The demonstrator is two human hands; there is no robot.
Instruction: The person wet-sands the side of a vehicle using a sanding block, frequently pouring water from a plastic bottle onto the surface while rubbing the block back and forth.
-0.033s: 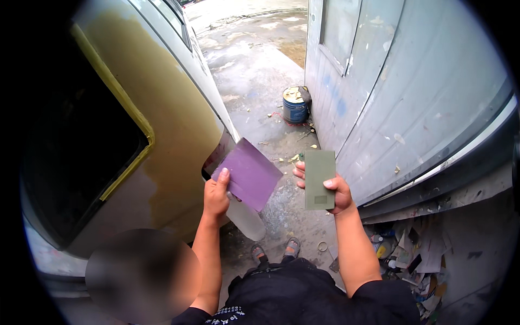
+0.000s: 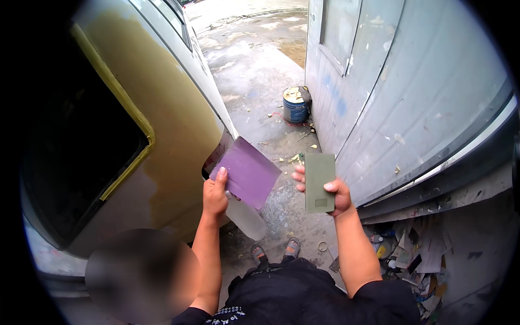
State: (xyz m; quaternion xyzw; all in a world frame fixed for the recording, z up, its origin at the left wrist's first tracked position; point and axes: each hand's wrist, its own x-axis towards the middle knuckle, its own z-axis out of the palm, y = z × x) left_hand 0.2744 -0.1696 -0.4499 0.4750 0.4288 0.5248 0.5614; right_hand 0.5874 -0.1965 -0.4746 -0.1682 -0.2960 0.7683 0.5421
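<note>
My left hand (image 2: 215,194) grips the near-left edge of a purple sandpaper sheet (image 2: 250,172), its thumb on top and the other fingers mostly hidden below. To the right, my right hand (image 2: 341,196) holds a flat grey-green sanding block (image 2: 320,181) nearly upright. Its thumb lies over the block's right edge, and its fingertips show past the left edge. A narrow gap separates the sheet from the block. Beside my left hand stands a car body panel (image 2: 179,119) with a yellowish coated patch and yellow masking tape (image 2: 142,125) around a dark window opening.
A grey metal wall (image 2: 401,92) runs along the right side. By its foot stands a blue paint bucket (image 2: 296,105), with yellow scraps scattered on the concrete floor (image 2: 246,81). Rubbish (image 2: 425,254) is heaped at the lower right. A blurred round patch covers the lower left.
The sanding block in my right hand has dropped slightly, and the fingertips behind it have shifted. My left hand and the sandpaper have moved a touch up and left.
</note>
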